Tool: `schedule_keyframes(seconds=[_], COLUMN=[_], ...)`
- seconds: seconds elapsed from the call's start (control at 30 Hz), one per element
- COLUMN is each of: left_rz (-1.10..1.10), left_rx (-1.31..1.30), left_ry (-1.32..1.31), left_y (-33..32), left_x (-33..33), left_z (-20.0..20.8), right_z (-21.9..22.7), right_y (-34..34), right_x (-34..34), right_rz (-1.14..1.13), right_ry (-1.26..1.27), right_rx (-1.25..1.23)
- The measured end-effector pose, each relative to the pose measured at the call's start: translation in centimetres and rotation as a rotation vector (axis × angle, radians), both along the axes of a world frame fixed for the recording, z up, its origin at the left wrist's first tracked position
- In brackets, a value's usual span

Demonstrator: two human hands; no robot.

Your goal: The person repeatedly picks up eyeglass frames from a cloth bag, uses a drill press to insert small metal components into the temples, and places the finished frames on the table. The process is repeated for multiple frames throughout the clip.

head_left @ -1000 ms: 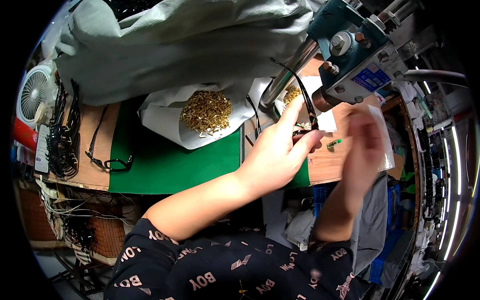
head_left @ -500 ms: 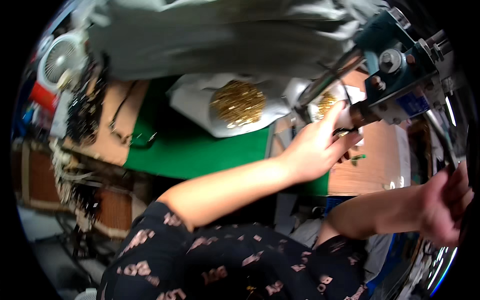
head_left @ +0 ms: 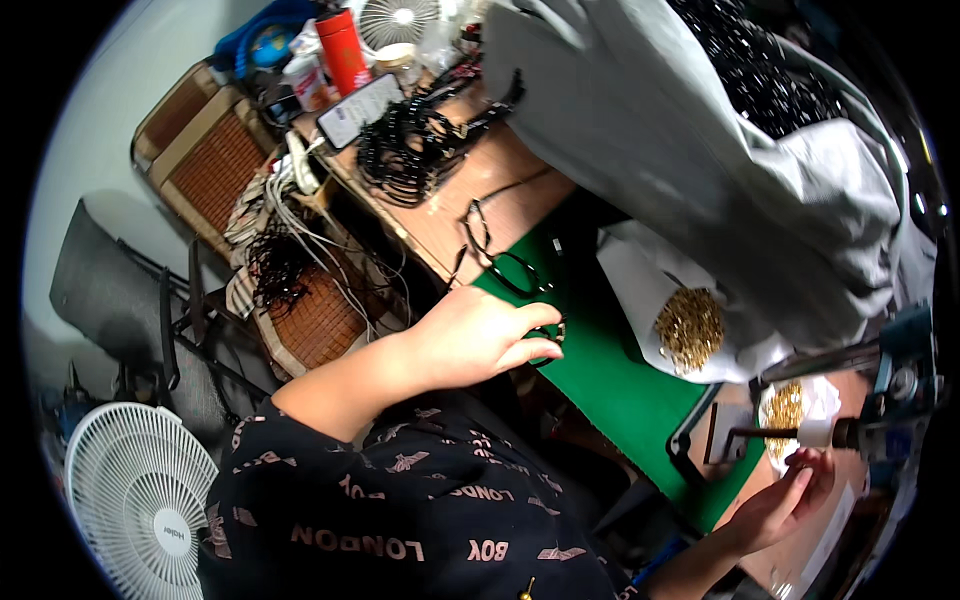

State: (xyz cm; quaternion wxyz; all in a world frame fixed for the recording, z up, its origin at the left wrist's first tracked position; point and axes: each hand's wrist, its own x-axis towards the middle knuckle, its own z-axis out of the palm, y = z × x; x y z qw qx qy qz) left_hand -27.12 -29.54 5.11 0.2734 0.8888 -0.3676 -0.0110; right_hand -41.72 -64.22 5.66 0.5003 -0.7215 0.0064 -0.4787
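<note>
My left hand [head_left: 470, 338] is over the left end of the green mat [head_left: 600, 390], its thumb and fingertips closed on a dark spectacle frame [head_left: 543, 350], mostly hidden by the fingers. Just beyond it lies another black spectacle frame [head_left: 513, 275], partly on the mat. My right hand [head_left: 790, 497] is at the right, below the white collar [head_left: 815, 433] of a dark green machine [head_left: 908, 375]. Its fingers are bent together; whatever they may hold is too small to make out. Small gold metal pieces [head_left: 786, 408] lie on white wrapping beside that hand.
A larger heap of gold pieces [head_left: 690, 330] rests on grey-white sheeting [head_left: 640, 280]. Black frames [head_left: 405, 150] are piled by a phone [head_left: 360, 110] and a red bottle [head_left: 342, 50]. Grey cloth [head_left: 700, 170] covers the far side. A white fan [head_left: 140, 500] stands at lower left.
The view has turned left. My left hand has gone from the machine to the mat's left end, with a spectacle frame in it. My right hand has come from the far right to below the machine.
</note>
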Motion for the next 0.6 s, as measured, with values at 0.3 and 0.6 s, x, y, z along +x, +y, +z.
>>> schedule_keyframes(seconds=[0.3, 0.6], left_rz=[-0.153, -0.167], left_rx=[-0.213, -0.71], left_ry=[-0.722, -0.847], left_y=[1.5, -8.9], left_x=[11.0, 14.8], left_z=[-6.0, 9.0], right_z=[-0.5, -0.1], right_y=[2.0, 3.6], right_x=[0.4, 0.0], right_rz=[0.067, -0.073], right_ry=[0.096, 0.219], right_rx=[0.061, 0.185])
